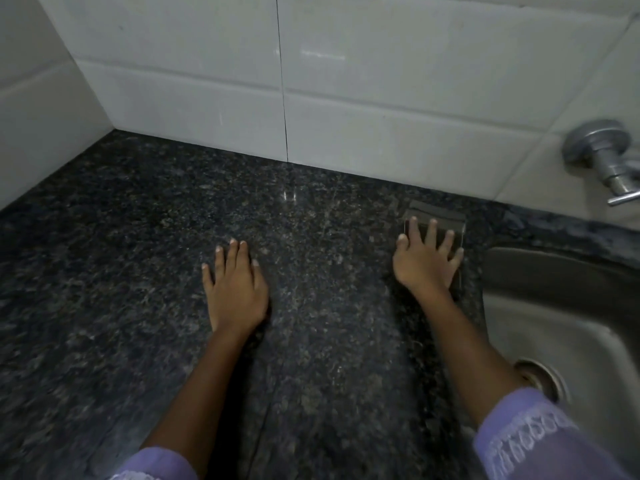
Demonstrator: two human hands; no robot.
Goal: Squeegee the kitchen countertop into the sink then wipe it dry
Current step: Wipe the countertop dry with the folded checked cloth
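Sink right of countertop, tap behind

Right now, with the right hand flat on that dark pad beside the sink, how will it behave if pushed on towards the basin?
The dark pad lies flat under the spread right hand, so it should slide rather than roll or tip. It looks thin, so it is probably light. The polished countertop may let it slip easily; stiffness cannot be judged.

The right hand covers most of a dark flat object, too blurred to identify; the sink and the tap run off the right edge; both sleeves are cropped below.
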